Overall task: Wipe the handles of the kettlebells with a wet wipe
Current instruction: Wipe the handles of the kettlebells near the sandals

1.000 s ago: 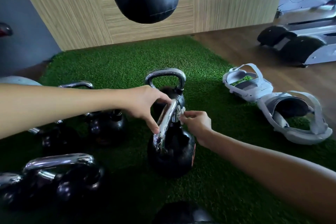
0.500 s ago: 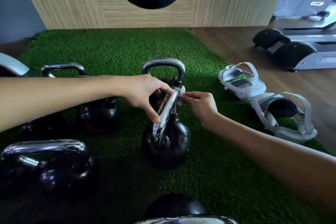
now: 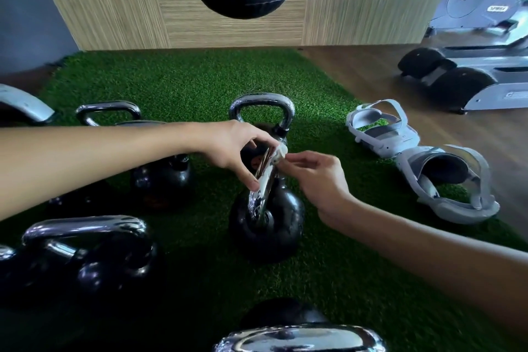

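head view: wiping is in hand on the centre kettlebell [image 3: 268, 223], which stands on the green turf [image 3: 185, 80] with its handle [image 3: 264, 180] edge-on to the camera

left hand [image 3: 231, 148] is clamped on that handle, thumb low on the near side, fingers curled over the top, steadying it

right hand [image 3: 317, 177] has fingertips together, pinching the wet wipe [image 3: 278, 153], a small white crumpled wad pressed against the top of the handle

judgement: one handle is partly done; the next move calls for drawing the wipe down along the bar while the left hand shifts clear of the wetted stretch, then going on to the other bells

materials: handles are bright polished chrome, smooth and likely slippery when wet; bodies are round, matt black, heavy-looking

further kettlebells stand behind [image 3: 261, 106], to the left [image 3: 85, 237] and at the bottom edge [image 3: 300, 337]; whether these are wiped cannot be told

pale strapped sandals [image 3: 383, 128] lie on the turf's right edge
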A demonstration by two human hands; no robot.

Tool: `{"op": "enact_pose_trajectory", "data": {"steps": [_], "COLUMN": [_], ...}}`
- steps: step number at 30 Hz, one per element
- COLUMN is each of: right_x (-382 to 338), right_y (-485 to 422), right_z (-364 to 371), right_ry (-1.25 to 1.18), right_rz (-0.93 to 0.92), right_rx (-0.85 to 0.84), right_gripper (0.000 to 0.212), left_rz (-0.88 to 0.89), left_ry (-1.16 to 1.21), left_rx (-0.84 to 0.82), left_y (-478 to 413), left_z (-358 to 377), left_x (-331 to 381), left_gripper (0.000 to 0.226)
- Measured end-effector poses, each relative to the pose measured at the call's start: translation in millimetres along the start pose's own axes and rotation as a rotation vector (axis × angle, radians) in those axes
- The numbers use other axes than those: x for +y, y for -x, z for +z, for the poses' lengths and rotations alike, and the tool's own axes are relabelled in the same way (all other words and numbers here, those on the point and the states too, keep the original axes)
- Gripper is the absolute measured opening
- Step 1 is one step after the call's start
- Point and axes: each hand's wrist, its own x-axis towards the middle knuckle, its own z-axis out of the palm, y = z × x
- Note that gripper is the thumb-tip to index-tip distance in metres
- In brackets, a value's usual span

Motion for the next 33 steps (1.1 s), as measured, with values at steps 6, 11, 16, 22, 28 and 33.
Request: {"op": "enact_pose_trajectory", "data": {"steps": [6, 11, 16, 22, 28, 33], "right_x": [15.9, 17.6, 49.3, 45.7, 51.9, 51.0], "right_y": [48.8, 40.7, 41.3, 24.3, 20.7, 14.4], "right_z": [8.0, 6.9, 18.3, 5.9, -7.9, -5.5], "right_ry": [-0.032, -0.083, 0.114, 0.327, 0.287, 0.306], "right_rz": [0.096, 0.141, 0.150, 0.028, 0.082, 0.051], "right_rx": [-0.114, -0.113, -0.112, -0.076, -0.093, -0.139], "right_gripper": [0.020, 0.017, 0.010, 0.010, 0.014, 0.012], "left_rz": [0.000, -0.007, -0.009, -0.125, -0.164, -0.156], "left_ry": [0.044, 0.045, 0.141, 0.202, 0.143, 0.184], "left_rx": [0.013, 0.014, 0.018, 0.401, 0.422, 0.412], "left_y": [-2.2, -2.6, 1.7, -8.7, -8.3, -7.3], "left_z": [2.5, 4.6, -2.1, 31.7, 32.6, 30.8], "left_x": [-7.0, -7.9, 2.3, 12.9, 11.9, 0.4], "left_gripper": [0.105, 0.105, 0.094, 0.069, 0.070, 0.067]}}
